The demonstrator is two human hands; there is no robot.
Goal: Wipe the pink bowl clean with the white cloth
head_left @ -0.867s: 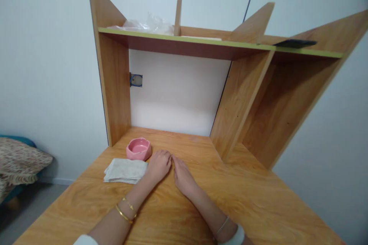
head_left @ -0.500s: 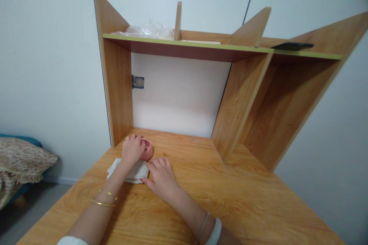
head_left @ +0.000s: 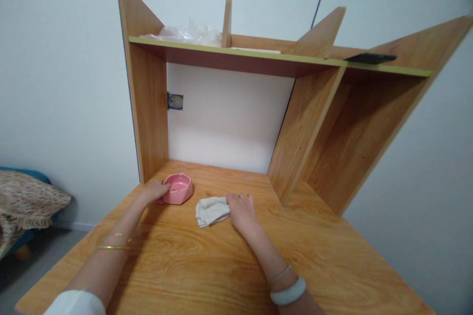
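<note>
A pink angular ashtray (head_left: 179,195) with a notched rim sits on the wooden desk towards the back left. My left hand (head_left: 157,190) is closed on its left side, the thumb over the rim and the other fingers mostly hidden. To the right lies a folded off-white cloth (head_left: 212,210), flat on the desk and apart from the ashtray. My right hand (head_left: 242,210) grips the cloth's right end, its fingers bent over the edge.
The wooden desk (head_left: 221,266) carries a hutch whose left side panel (head_left: 150,113) and middle upright (head_left: 306,133) flank the back. Up on the shelf are a clear plastic bag (head_left: 190,34) and a dark flat object (head_left: 371,58). A patterned cushion (head_left: 29,199) lies off to the left.
The cloth has moved right with my right hand, away from the ashtray. My left hand has shifted from over the ashtray to its left side, and the ashtray sits slightly further left.
</note>
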